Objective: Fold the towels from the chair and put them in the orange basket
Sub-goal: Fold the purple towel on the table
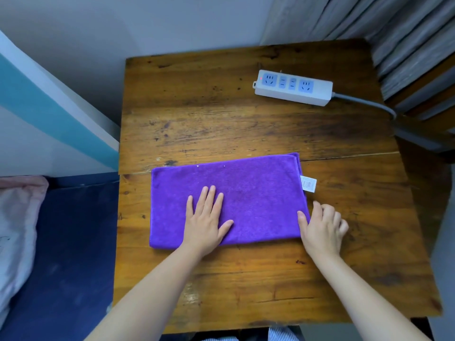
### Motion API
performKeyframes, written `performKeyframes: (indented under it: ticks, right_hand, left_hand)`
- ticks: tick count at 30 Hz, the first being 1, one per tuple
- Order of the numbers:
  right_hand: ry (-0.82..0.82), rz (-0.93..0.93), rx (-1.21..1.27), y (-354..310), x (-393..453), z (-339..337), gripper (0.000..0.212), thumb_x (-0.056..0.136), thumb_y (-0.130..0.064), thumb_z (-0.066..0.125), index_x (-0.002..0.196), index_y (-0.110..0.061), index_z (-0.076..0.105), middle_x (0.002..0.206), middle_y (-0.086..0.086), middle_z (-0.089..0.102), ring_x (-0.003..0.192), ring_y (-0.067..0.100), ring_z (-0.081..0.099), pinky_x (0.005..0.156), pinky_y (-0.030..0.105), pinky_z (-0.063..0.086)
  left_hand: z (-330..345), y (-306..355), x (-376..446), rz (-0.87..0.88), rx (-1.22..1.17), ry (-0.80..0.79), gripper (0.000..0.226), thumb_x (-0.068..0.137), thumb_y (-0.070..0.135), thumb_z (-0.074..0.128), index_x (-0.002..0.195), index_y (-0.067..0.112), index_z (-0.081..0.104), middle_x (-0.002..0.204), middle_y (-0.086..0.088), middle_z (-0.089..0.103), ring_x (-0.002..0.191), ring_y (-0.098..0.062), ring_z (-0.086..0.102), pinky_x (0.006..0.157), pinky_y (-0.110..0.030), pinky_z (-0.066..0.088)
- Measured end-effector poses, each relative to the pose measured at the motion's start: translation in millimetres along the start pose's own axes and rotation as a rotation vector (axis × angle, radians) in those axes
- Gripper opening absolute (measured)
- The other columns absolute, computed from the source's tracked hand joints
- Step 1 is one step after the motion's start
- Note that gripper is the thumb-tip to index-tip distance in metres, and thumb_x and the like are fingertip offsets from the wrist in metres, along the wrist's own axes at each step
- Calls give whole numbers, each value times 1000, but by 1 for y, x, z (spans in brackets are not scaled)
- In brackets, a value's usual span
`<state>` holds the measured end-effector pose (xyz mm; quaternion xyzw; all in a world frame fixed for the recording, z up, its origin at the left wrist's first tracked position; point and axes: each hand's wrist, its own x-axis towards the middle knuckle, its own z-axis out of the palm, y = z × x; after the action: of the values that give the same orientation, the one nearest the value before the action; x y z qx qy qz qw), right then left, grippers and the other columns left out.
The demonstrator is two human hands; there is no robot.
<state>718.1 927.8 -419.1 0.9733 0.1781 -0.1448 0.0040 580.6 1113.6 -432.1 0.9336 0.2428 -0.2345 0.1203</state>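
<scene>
The purple towel [246,200] lies on the wooden tabletop [221,107], already doubled into a long strip, its layered edges stacked at the 3 o'clock end where a white tag [308,184] sticks out. The left hand [205,219] presses flat on the cloth toward its 8 o'clock part, fingers straight and a little spread. The right hand [322,226] sits at the towel's 4 o'clock corner, thumb on the fabric and the other fingers curled at the edge; whether they have the layers pinched I cannot tell. A white power strip [293,87] rests well apart at 1 o'clock, its cable trailing off the tabletop's right side.

To my eye the next fold is the risk. If the right hand catches only the top layer, the stack will skew and the fold come out uneven (microfibre clings and drags). If the left palm lifts early, the whole strip may slide. Neither chair nor orange basket is in view.
</scene>
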Motion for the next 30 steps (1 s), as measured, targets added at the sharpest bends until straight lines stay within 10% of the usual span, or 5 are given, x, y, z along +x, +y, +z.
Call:
performKeyframes:
  ticks: [3, 6, 17, 23, 30]
  right_hand:
    - [10, 72, 99, -8, -5, 1, 41, 82, -23, 67, 109, 7, 61, 106, 27, 60, 97, 43, 56, 90, 51, 40]
    - [-20, 199, 159, -17, -8, 0, 43, 90, -33, 55, 117, 1, 57, 118, 22, 54, 113, 37, 46, 98, 48, 30]
    - [-7, 104, 432, -30, 1, -19, 27, 91, -17, 53, 104, 5, 60, 116, 20, 59, 112, 36, 48, 93, 37, 37]
    - [62, -108, 568, -79, -6, -63, 24, 91, -15, 54, 102, 6, 60, 102, 25, 65, 97, 39, 58, 79, 36, 43]
    - [-72, -472, 647, -189, -58, -51, 34, 87, -13, 59, 118, 2, 57, 118, 20, 63, 112, 34, 58, 93, 37, 41]
  left_hand:
    - [-11, 17, 7, -90, -55, 108, 66, 87, 50, 27, 136, 8, 45, 146, -14, 40, 138, -29, 34, 113, -48, 20]
    - [-7, 23, 19, -133, -99, 117, 66, 96, 49, 19, 149, 14, 5, 159, -5, -3, 147, -21, -6, 118, -43, -5]
    - [-9, 20, 20, -69, -66, 65, 64, 98, 44, 23, 149, 13, -1, 158, -4, -8, 147, -18, -10, 118, -43, -7]
    - [-14, -52, -19, 34, 42, 237, 57, 80, 37, 30, 115, 10, 66, 128, -9, 61, 119, -24, 58, 96, -36, 48]
    - [15, -124, -100, -232, -123, 260, 48, 77, 25, 37, 103, -2, 68, 119, -26, 62, 109, -42, 61, 77, -49, 54]
